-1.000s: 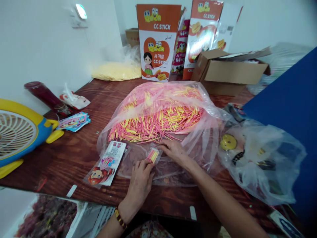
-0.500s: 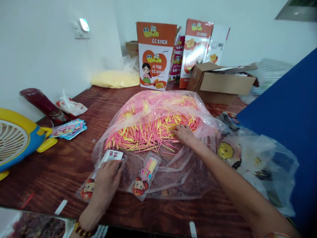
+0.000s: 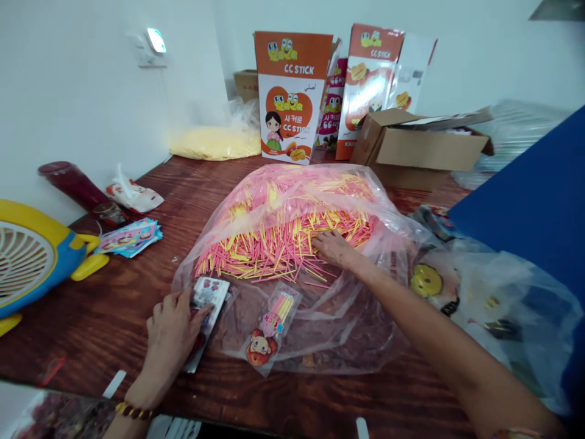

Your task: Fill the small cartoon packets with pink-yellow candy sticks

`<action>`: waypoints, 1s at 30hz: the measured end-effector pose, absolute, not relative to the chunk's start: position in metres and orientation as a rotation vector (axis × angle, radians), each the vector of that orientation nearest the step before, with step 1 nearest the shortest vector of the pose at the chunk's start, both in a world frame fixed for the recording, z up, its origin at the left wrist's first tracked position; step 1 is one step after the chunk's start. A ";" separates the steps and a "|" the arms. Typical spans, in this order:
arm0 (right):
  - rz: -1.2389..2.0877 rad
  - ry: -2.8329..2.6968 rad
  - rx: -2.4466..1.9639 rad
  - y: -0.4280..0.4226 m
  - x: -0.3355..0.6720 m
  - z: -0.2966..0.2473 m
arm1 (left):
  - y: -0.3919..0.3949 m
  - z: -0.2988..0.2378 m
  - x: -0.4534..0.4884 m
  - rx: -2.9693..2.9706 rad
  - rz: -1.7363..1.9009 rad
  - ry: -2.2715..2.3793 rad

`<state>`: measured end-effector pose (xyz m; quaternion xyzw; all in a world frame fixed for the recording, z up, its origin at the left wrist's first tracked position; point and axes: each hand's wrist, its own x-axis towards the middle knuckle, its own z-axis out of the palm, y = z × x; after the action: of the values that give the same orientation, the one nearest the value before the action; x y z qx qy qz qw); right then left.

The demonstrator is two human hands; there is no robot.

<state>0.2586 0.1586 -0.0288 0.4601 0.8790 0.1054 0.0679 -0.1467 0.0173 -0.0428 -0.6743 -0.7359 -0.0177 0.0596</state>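
My left hand (image 3: 171, 323) is closed on the near-left side of a small stack of packets (image 3: 209, 299), its thumb lying across the top. The stack's upper end shows a whitish face with dark print; the fingers hide part of it. My right hand (image 3: 333, 249) lies on a heap of thin pink and yellow candy sticks (image 3: 269, 244), fingers spread and fingertips among the sticks. The heap sits in a large clear pinkish plastic bag (image 3: 347, 341), which opens toward me. On the bag's front flap lies a clear packet (image 3: 273, 326) with sticks inside and a red-haired cartoon figure.
Printed cartons (image 3: 287, 97) and an open cardboard box (image 3: 425, 149) stand at the back. A yellow-filled bag (image 3: 214, 143) lies by the wall. To the left are a fan (image 3: 31, 256), a dark red bottle (image 3: 75, 183), tissues (image 3: 134, 194) and colourful packets (image 3: 130, 236). Another plastic bag (image 3: 516, 311) lies right.
My left hand has shifted left and now grips the packets' side; the cartoon end under it no longer shows. My right hand has moved slightly left on the sticks. The view has shifted a little.
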 end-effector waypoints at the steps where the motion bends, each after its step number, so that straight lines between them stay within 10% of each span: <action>1: 0.317 2.648 1.382 0.159 0.257 -0.030 | 0.018 -0.042 -0.147 -2.048 -0.035 -2.239; 30: -0.409 2.733 2.104 0.162 0.272 -0.055 | 0.033 -0.043 -0.168 -2.210 -0.805 -2.300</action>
<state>0.2723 0.1616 -0.0547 0.5975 0.7761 -0.1162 -0.1650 -0.1685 0.0332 -0.0432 -0.6700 -0.6972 -0.2439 -0.0739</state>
